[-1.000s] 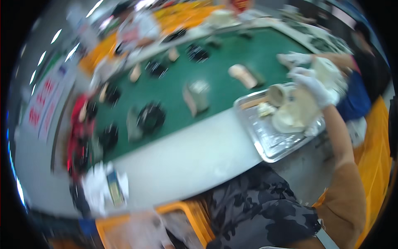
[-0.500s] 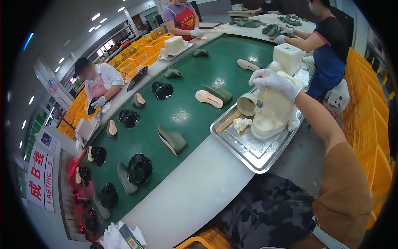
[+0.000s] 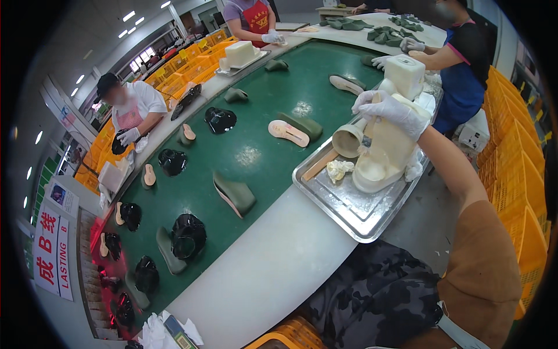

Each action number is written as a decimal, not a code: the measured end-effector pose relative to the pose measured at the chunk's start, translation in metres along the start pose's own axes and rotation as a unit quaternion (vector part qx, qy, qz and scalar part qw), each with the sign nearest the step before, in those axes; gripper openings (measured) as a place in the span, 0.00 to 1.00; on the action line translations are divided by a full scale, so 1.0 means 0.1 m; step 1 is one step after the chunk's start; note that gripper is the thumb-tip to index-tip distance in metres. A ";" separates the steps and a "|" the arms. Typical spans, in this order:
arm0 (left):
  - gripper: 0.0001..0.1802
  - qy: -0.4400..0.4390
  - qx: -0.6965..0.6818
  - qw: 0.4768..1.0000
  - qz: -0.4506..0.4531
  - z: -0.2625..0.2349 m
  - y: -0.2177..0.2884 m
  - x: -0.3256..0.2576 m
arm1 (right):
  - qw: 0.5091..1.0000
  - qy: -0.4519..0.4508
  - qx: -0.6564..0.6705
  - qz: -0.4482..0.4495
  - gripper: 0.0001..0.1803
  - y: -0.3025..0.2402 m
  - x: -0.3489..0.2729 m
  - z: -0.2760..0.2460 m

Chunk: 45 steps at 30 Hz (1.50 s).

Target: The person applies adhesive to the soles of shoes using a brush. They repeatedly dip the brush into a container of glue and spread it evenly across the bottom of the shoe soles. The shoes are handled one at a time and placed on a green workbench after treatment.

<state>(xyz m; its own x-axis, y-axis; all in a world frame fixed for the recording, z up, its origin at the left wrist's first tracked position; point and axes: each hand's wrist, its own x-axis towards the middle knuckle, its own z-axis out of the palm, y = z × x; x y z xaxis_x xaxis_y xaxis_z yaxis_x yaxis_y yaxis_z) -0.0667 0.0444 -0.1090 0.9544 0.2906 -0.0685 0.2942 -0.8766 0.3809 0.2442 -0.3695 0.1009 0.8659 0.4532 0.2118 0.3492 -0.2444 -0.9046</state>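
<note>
Gloved in white, my right hand (image 3: 394, 114) is closed around the handle of a brush. Below my fingers, the brush head (image 3: 366, 141) points down into a cut-open white plastic jug (image 3: 378, 168) with pale residue in it. The jug stands on a metal tray (image 3: 349, 218) at the table's right side. Beside it on the tray are a beige cup (image 3: 347, 141) lying tilted, a flat wooden stick (image 3: 319, 166) and a crumpled pale wad (image 3: 339, 170). My left hand is out of view.
A green conveyor belt (image 3: 256, 160) carries green uppers (image 3: 235, 192), insoled lasts (image 3: 289, 133) and glossy black pieces (image 3: 189, 235). A white tabletop (image 3: 261, 250) borders it. Yellow crates (image 3: 505, 174) line the right. Co-workers stand around the belt; one gloved hand (image 3: 381, 62) reaches near the tray.
The pieces on the belt have shifted slightly left in the picture. My right hand has moved a little, still holding the brush. The co-worker at right has reached out over the belt.
</note>
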 end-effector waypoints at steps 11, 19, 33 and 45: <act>0.18 -0.013 0.009 1.000 0.002 -0.03 0.11 0.02 | 0.999 -0.009 0.031 0.025 0.10 -0.03 -0.04 -0.05; 0.18 -0.021 0.013 1.000 0.000 -0.06 0.16 0.00 | 0.998 -0.036 0.043 0.025 0.08 -0.06 -0.05 -0.05; 0.20 -0.032 0.019 0.999 -0.004 -0.09 0.21 -0.12 | 0.997 -0.051 0.056 -0.005 0.08 -0.11 -0.09 -0.01; 0.21 -0.067 -0.015 0.996 -0.050 -0.22 0.10 -0.63 | 0.994 -0.086 0.063 -0.005 0.07 0.01 -0.06 -0.07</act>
<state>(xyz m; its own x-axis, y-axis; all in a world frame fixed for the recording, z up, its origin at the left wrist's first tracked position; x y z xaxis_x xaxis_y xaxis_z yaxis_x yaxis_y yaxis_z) -0.1248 0.0263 -0.0804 0.9195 0.3197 -0.2288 0.3877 -0.8340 0.3925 0.2419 -0.3781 0.1009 0.7846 0.5979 0.1639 0.3003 -0.1354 -0.9442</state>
